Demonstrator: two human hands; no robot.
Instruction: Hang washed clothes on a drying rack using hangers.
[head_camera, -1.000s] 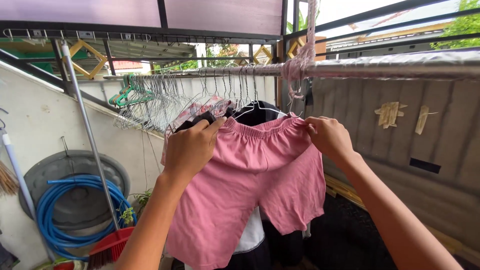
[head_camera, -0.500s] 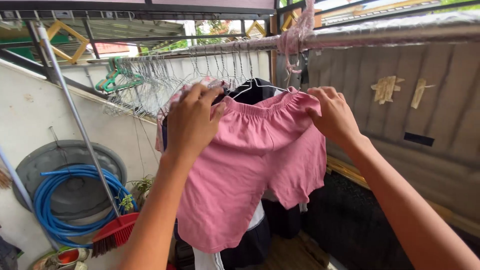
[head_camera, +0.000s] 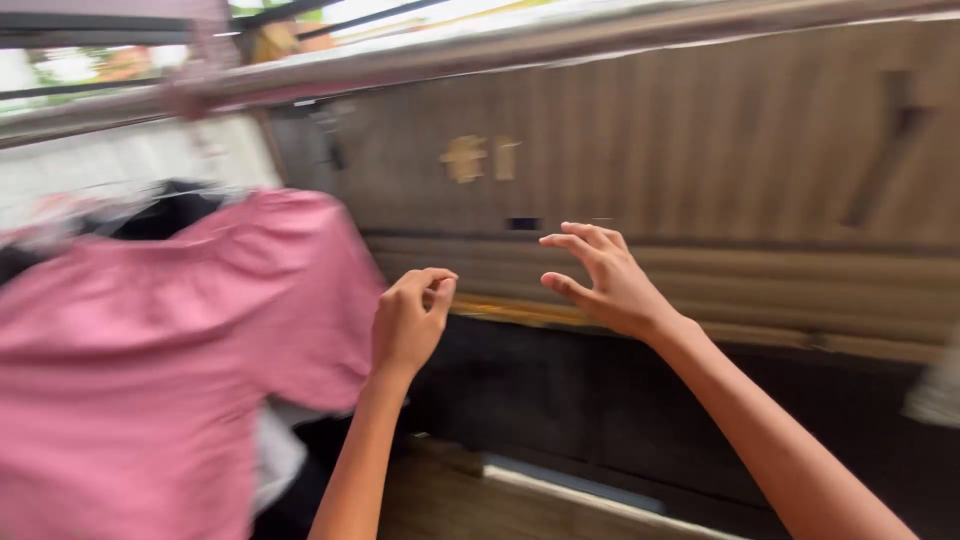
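- Left hand (head_camera: 412, 318): fingers loosely curled, holding nothing, just beside pink shorts (head_camera: 150, 350).
- Right hand (head_camera: 600, 278): open, fingers spread, empty.
- Behind: metal rail (head_camera: 560, 40), corrugated wall (head_camera: 700, 150); frame blurred.

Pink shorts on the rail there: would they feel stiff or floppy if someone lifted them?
Probably floppy: the pink shorts drape in soft folds under the rail. Likely light too, being thin-looking cloth. Neither the left hand nor the right hand holds them.

- A home's outdoor laundry-drying corner.
- A metal drying rail (head_camera: 520, 45) runs high above the fingers.
- Pink shorts (head_camera: 150, 350) and dark garments hang left of them.
- A weathered corrugated wall (head_camera: 700, 150) stands behind.
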